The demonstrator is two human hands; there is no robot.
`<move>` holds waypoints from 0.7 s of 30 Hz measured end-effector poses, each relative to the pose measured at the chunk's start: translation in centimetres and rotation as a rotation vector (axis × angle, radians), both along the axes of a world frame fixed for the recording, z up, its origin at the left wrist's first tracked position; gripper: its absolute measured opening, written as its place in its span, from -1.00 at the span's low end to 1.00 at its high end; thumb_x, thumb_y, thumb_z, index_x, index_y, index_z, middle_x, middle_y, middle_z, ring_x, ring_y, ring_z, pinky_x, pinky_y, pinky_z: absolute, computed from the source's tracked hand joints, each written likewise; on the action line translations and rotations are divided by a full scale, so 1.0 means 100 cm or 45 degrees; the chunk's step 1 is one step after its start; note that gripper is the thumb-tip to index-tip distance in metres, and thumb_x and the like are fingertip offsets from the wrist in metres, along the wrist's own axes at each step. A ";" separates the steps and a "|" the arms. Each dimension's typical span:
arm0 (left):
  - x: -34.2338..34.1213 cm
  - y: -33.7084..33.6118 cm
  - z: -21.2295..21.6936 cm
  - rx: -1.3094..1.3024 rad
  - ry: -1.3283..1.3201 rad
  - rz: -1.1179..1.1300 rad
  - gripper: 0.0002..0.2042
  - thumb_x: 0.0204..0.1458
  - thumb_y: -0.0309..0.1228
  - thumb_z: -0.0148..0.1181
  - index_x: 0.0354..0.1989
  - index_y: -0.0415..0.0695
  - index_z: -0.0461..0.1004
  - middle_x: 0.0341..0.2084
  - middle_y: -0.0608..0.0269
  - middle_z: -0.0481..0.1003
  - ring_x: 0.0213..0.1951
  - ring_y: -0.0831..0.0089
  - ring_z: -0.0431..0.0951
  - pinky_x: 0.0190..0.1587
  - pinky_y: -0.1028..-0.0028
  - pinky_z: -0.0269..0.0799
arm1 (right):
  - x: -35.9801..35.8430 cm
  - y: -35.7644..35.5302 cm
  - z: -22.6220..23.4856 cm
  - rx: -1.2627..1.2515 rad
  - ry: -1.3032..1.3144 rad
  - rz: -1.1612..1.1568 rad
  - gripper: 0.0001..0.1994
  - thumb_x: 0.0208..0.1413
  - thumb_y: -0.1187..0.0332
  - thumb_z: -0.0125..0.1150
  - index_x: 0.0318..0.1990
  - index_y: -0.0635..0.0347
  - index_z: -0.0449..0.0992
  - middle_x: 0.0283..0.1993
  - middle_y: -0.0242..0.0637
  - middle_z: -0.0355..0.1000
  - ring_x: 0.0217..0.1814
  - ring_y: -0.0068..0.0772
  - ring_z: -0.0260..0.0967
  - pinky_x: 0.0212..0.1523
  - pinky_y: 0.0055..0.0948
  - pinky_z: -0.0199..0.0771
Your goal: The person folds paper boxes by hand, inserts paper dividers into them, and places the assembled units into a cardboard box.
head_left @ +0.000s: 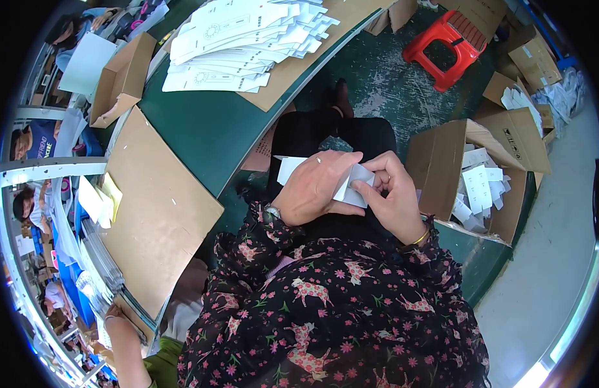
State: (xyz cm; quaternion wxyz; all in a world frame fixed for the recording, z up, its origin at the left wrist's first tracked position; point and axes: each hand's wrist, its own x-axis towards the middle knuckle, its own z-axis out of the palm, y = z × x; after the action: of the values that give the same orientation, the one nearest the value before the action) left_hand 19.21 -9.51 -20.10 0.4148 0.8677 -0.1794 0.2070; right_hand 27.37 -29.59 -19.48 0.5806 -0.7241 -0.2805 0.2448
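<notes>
Above my lap, both hands are on a small white folding carton [355,196]. My left hand [317,183] wraps around its body, and one white end sticks out past the wrist side. At the other end, my right hand [395,197] pinches a flap or edge with thumb and fingers. That end looks partly open, with a flap raised between the hands. The fingers of my left hand under the carton are mostly hidden.
On the green table, a pile of flat white cartons [228,48] lies ahead. An open cardboard box [435,161] at right holds several white cartons. Beyond it stands a red stool [445,48]. A brown cardboard sheet [154,213] covers the left table, near a co-worker's arm [126,346].
</notes>
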 end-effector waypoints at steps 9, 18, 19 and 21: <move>-0.009 -0.004 0.013 -0.087 0.105 0.082 -0.01 -0.25 -0.17 0.66 0.37 -0.18 0.19 0.04 -0.07 0.48 0.06 -0.07 0.53 0.12 0.11 0.46 | -0.002 0.005 0.011 0.299 0.306 -0.014 -0.72 0.24 0.53 0.37 0.04 0.26 0.45 -0.22 -0.50 0.37 -0.32 -0.81 0.33 -0.29 -0.69 0.33; 0.023 -0.027 0.014 0.169 -0.031 -0.050 -0.01 -0.18 -0.12 0.60 0.43 -0.18 0.18 0.16 -0.06 0.44 0.18 -0.01 0.46 0.23 0.08 0.32 | 0.007 -0.034 -0.011 0.025 0.450 -0.069 -0.46 0.17 0.15 0.48 0.16 0.26 0.42 -0.19 -0.32 0.49 -0.35 -0.66 0.41 -0.40 -0.56 0.40; 0.028 -0.033 0.015 0.175 -0.020 -0.020 -0.04 -0.15 -0.11 0.58 0.43 -0.18 0.20 0.17 -0.05 0.43 0.20 0.00 0.45 0.26 0.07 0.29 | 0.014 -0.052 -0.022 -0.074 0.317 -0.245 -0.49 0.22 0.23 0.43 0.21 0.26 0.38 -0.16 -0.32 0.49 -0.32 -0.64 0.44 -0.38 -0.57 0.43; 0.030 -0.030 0.020 0.212 -0.038 0.052 -0.07 -0.13 -0.13 0.58 0.41 -0.19 0.22 0.19 -0.06 0.43 0.20 -0.02 0.44 0.27 0.08 0.28 | 0.027 -0.077 -0.030 -0.249 0.064 -0.525 -0.52 0.31 0.38 0.32 0.30 0.24 0.31 -0.09 -0.33 0.49 -0.26 -0.62 0.50 -0.34 -0.59 0.49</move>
State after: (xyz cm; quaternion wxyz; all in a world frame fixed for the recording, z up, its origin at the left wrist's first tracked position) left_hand 22.23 -12.52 -18.06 0.3342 0.8996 -0.1843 0.2125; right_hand 30.08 -37.26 -22.43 0.5521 -0.8126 -0.0870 0.1651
